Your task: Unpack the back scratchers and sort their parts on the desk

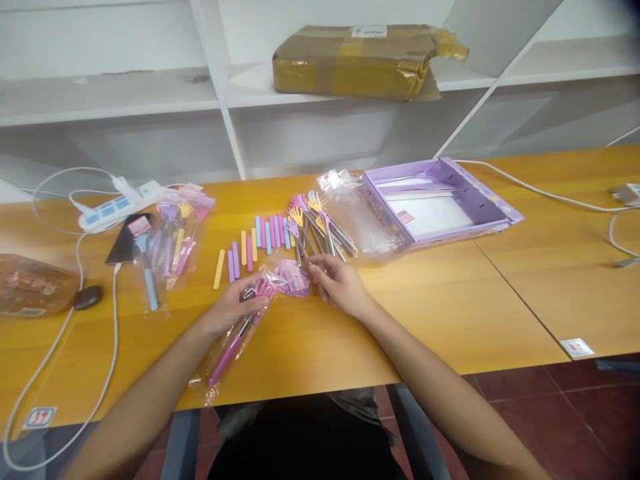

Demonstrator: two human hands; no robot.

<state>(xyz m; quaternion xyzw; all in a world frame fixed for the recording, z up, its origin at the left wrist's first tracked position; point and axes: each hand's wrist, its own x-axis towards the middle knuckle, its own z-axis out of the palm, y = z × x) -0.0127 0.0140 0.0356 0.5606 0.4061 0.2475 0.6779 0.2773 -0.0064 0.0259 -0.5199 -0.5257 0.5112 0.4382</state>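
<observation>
My left hand point(239, 303) is closed on a clear plastic bag with a pink back scratcher point(231, 353) inside, its handle pointing toward the table's front edge. My right hand point(343, 285) has its thumb and fingers pinched together by the lower ends of several back scratchers point(320, 223) with metal rods and coloured claw heads. What the pinch holds, if anything, I cannot make out. Between the hands lies a small pile of pink and purple cards point(294, 279). Coloured handle sleeves point(250, 250) in yellow, purple, pink and blue lie in a slanting row beyond my left hand.
Bagged back scratchers point(173, 243) lie at left, near a dark phone point(123, 243), a white power strip point(120, 207) and cables. A purple box point(495, 212) and clear plastic bags point(373, 223) are at right. A taped carton point(350, 63) sits on the shelf.
</observation>
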